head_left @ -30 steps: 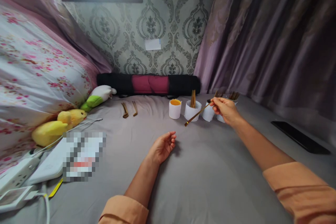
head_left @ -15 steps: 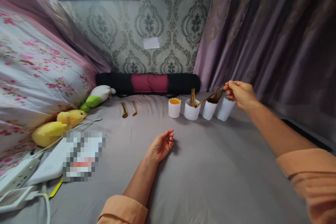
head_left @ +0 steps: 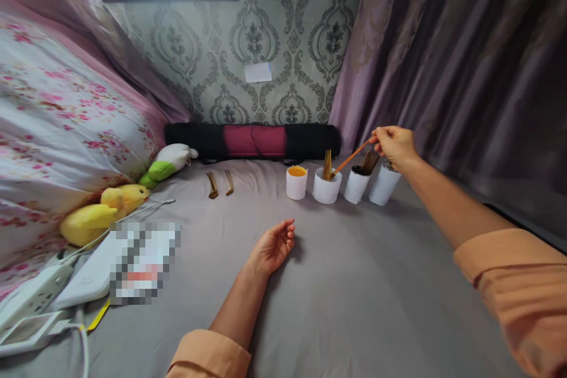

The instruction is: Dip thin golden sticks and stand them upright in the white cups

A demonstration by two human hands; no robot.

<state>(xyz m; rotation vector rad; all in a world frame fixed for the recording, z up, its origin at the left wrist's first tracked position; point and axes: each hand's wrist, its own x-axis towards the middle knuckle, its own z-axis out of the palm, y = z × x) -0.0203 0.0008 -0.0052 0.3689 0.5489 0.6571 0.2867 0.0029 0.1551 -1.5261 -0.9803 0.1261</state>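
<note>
The right hand [head_left: 394, 146] is clamped on a slim orange-brown brush [head_left: 352, 156], pinching its upper end between thumb and fingertips. From that grip the brush slants down and to the left, its lower end at the mouth of a wide white cup [head_left: 326, 194]; whether it touches the upright brown sticks [head_left: 328, 163] in that cup, I cannot tell. Just below the right hand, and slightly to its left, stands a tall white cup [head_left: 384, 187], partly overlapped by the hand at its top. Farther left of the hand, between the tall cup and the wide one, is a dark-rimmed white cup [head_left: 355, 189] with a leaning bundle of dark brown sticks [head_left: 371, 161]. The left hand [head_left: 275, 247] holds nothing; it lies on the grey sheet [head_left: 354, 283] with its palm turned inward and upward, its fingers loosely curled and the thumb near them. Beyond the left hand, a little to its right, is a short white cup [head_left: 296, 187] with an orange top. Beyond it to the left lie two small groups of brown pieces, a thicker one [head_left: 212, 185] and a thinner one [head_left: 229, 182], well apart from the fingers.
</note>
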